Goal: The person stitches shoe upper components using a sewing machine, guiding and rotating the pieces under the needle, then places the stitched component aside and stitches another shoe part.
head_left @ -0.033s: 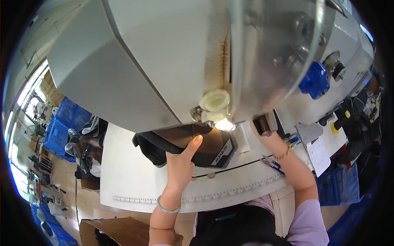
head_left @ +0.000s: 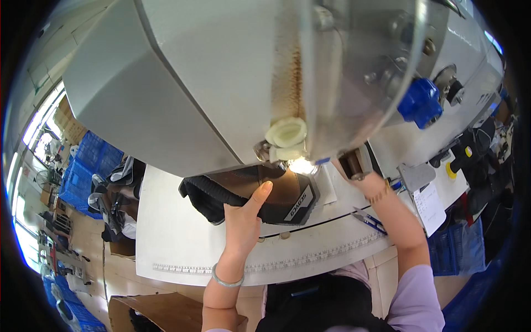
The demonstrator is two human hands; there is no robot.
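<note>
A black and brown padded piece [head_left: 279,209], like part of a boot upper, lies on the white table beneath the head of a grey sewing machine [head_left: 182,105]. My left hand [head_left: 242,224] grips its near side, thumb on top; the other fingers are hidden by the piece. Beyond the machine's needle area, my right hand [head_left: 358,183] reaches in past a metal part on the right. Its fingers are out of sight behind the machine. A lit lamp [head_left: 303,166] shines on the piece's far edge, and the needle is hidden.
Thread snips [head_left: 369,222] lie on the table [head_left: 182,243] by my right forearm. A ruler strip [head_left: 310,258] follows its near edge. Blue crates [head_left: 91,160] and piled fabric [head_left: 119,193] stand left; an open cardboard box [head_left: 166,310] sits below. A blue knob [head_left: 421,102] juts from the machine.
The padded piece and my left hand are almost still. My right hand and forearm show a very slight shift, and the machine sits slightly differently in the view.
</note>
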